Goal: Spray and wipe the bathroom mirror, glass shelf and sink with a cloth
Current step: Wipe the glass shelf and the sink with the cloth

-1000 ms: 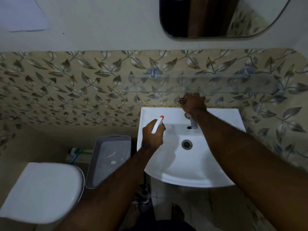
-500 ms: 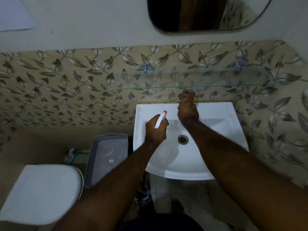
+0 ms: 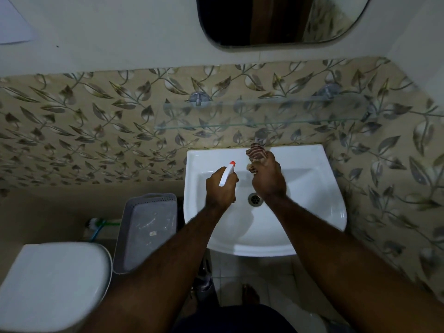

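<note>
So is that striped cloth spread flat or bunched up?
Bunched up: the dark striped cloth is wadded in the right hand at the white sink's back.

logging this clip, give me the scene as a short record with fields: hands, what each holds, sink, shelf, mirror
left hand: over the sink basin, grip closed on a white spray bottle with a red tip
right hand: at the back of the basin, holding a striped cloth
sink: white, drain uncovered
glass shelf: on the tiled wall above the sink, nothing on it
mirror: above the shelf, partly out of frame
</note>
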